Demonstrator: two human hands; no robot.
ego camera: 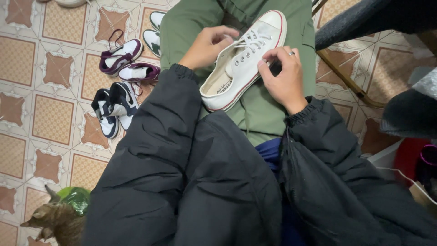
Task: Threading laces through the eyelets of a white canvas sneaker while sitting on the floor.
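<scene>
A white low-top canvas sneaker (236, 68) with a red stripe along its sole lies across my lap on green trousers (268, 114), toe pointing away from me. My left hand (207, 45) rests on the shoe's left side, fingers curled at the white laces (251, 42). My right hand (283, 75), with a ring on one finger, pinches the laces and the eyelet edge on the right side. Both arms are in a black puffy jacket.
On the patterned tile floor at left lie a purple-and-white pair of sneakers (125, 61), a black-and-white pair (114, 109) and a green-and-white pair (154, 32). A tabby cat (57, 221) sits at bottom left by a green bag (77, 198). Dark furniture stands at right.
</scene>
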